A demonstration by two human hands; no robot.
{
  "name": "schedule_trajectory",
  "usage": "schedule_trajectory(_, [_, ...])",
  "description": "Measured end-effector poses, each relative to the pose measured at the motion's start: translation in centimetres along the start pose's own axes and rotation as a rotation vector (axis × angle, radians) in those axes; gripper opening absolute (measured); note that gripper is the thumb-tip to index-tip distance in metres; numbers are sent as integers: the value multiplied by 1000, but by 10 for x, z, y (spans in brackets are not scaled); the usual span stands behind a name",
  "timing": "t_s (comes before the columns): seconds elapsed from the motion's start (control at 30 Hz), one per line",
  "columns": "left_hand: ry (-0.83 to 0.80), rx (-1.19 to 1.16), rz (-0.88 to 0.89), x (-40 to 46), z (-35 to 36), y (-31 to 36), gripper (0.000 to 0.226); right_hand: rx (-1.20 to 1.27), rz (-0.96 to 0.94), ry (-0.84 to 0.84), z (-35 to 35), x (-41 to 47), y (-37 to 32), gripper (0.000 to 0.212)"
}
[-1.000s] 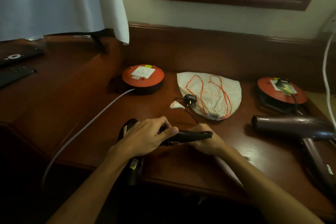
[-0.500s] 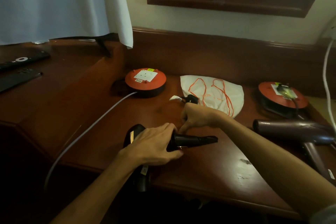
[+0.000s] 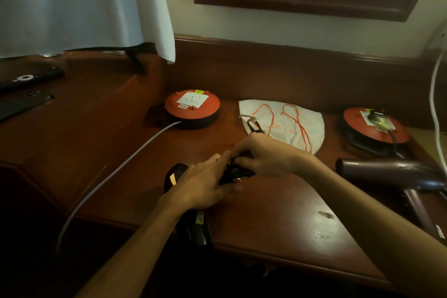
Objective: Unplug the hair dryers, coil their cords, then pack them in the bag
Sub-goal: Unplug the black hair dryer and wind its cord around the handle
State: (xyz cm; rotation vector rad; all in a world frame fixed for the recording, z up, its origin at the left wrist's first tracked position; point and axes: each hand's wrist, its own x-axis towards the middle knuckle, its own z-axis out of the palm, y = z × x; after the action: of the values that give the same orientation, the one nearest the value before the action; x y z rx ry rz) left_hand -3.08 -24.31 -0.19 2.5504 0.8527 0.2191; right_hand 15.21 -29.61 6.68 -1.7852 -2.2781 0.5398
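While the left hand [image 3: 205, 184] lies curled over a black hair dryer [image 3: 191, 213] at the desk's [image 3: 278, 220] 6 o'clock edge, the right hand [image 3: 263, 155] pinches its cord. At 1 o'clock, a white drawstring bag [image 3: 290, 123]; at 3 o'clock, a purple hair dryer [image 3: 391, 172], plugged in.

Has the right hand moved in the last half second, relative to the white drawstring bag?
Yes. The right hand has drawn back from near the white drawstring bag toward the person, onto the black hair dryer's handle, next to the left hand.
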Motion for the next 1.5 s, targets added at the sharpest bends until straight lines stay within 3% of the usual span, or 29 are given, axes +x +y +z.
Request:
schedule_trajectory(0.17, [39, -69, -2, 5, 0, -2, 42, -126, -29, 56, 7, -16, -12, 18])
schedule_trajectory(0.33, [77, -206, -37, 6, -4, -7, 49, -127, -69, 144, 19, -33, -8, 21])
schedule_trajectory(0.57, [107, -333, -17, 8, -10, -10, 55, 284, -57, 368, 59, -56, 13, 37])
schedule_trajectory(0.77, [-6, -336, -5, 10, -17, -10, 56, 131, -101, 411, 79, -58, 27, 45])
schedule_trajectory(0.87, [46, -432, -32, 7, -18, -12, 52, 82, -172, 457, 85, -57, 25, 48])
schedule_trajectory(1.0, [205, -406, -29, 8, -10, -12, 36, 136, -182, 622, 94, -52, 25, 25])
schedule_trajectory(1.1, [207, -451, -26, 10, -11, -14, 26, 215, -124, 659, 99, -50, 24, 18])
schedule_trajectory(1.17, [178, -525, -23, 9, -14, -18, 25, 411, -36, 606, 97, -53, 22, 15])
schedule_trajectory(1.23, [147, -601, -25, 7, -18, -22, 26, 640, 54, 456, 92, -55, 24, 8])
schedule_trajectory(1.27, [128, -608, -23, 5, -18, -22, 27, 682, 72, 371, 90, -55, 27, 14])
schedule_trajectory(1.37, [48, -479, -1, 5, -13, -14, 29, 689, 119, 128, 87, -49, 40, 25])
schedule_trajectory(1.5, [38, -435, -6, 3, -15, -8, 22, 644, 112, 36, 78, -41, 47, 14])
